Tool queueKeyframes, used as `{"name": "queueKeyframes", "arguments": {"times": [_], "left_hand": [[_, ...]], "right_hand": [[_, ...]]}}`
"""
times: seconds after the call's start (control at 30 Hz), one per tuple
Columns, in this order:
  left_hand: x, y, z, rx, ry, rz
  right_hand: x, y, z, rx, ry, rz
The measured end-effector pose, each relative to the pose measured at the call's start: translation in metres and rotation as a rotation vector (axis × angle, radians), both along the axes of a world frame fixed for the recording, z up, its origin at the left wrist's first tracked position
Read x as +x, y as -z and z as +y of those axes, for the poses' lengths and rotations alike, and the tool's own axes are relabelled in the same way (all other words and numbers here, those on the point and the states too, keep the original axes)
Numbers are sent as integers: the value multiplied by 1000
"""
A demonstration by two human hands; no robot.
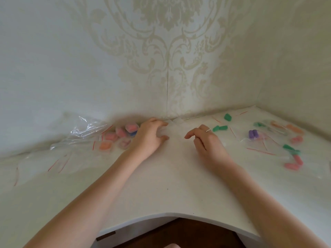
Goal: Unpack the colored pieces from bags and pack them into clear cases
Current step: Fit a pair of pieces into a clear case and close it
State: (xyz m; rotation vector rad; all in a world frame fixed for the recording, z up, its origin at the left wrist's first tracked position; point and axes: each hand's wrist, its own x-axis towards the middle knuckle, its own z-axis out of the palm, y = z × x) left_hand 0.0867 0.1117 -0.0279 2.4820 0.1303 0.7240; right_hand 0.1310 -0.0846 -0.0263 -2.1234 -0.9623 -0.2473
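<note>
Left hand: the left hand (152,135) has its fingers curled round a clear case (165,130) near the tabletop's back edge, seemingly steadying it for filling (the case is blurred, so whether its lid is up I cannot tell).
Right hand: the right hand (204,138) hovers just beside the case, fingers loosely bent, holding nothing.
Filled cases: a cluster of filled cases (121,134) sits behind the left hand, likely set aside as done.
Emptied bags: emptied bags (75,138) lie along the left edge.
Loose pieces: colored pieces (220,128) and small bags (258,136) are spread toward the right back corner, within the right hand's reach.
Tabletop: the tabletop (170,185).

Filled cases (123,134) left — loose pieces (279,138) right
</note>
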Motion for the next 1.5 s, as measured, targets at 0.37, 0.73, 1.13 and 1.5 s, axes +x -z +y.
{"name": "queueKeyframes", "arguments": {"times": [0.37,0.73,1.13,1.5], "left_hand": [[-8,0,-36,-54,194,-213],[-8,1,-45,206,238,-408],[-9,0,-43,-21,273,-212],[-17,-17,-53,-748,301,27]], "right_hand": [[-3,-3,2,38,118,-6],[-8,-5,8,62,230,89],[-15,-19,-1,246,-34,392],[-9,-15,-2,303,111,223]]}}
